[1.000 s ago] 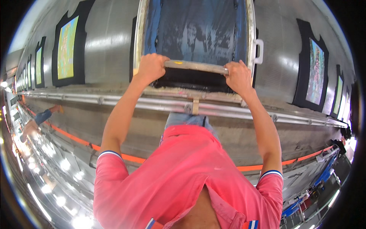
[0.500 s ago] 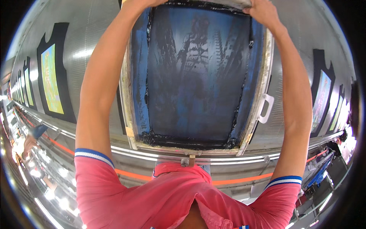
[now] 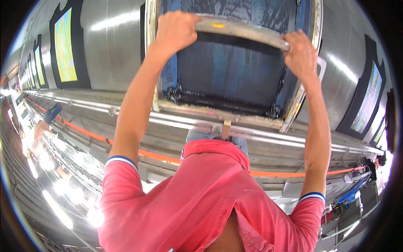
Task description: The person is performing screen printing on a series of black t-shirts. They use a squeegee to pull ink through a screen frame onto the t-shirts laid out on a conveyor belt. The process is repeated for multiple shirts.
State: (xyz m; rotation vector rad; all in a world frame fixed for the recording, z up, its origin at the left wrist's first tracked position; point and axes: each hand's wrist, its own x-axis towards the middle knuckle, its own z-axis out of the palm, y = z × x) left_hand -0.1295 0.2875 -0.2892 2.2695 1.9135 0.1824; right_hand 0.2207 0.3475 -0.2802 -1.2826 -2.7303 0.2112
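Note:
My left hand (image 3: 178, 31) and my right hand (image 3: 300, 54) are closed round the two ends of a long squeegee (image 3: 241, 31). It lies crosswise over the dark mesh (image 3: 226, 73) of a screen-printing frame (image 3: 201, 111), roughly midway along the visible part. Blue and black smears mark the mesh, with a figure-like pattern beyond the squeegee. Thick black ink (image 3: 174, 95) has gathered at the near corners and along the near edge. The squeegee's blade edge is mostly hidden beneath its handle, and the frame's far end is out of view.
Black garment pieces with bright prints lie on the grey table to the left (image 3: 65, 46) and right (image 3: 367, 96). A white handle (image 3: 322, 69) sticks out at the frame's right side. Metal rails and an orange strip (image 3: 100, 137) run between the table and my body.
Both hands have drawn the squeegee from the frame's far end toward me, keeping their grip. The whole view has shifted too, so the frame sits higher in the picture.

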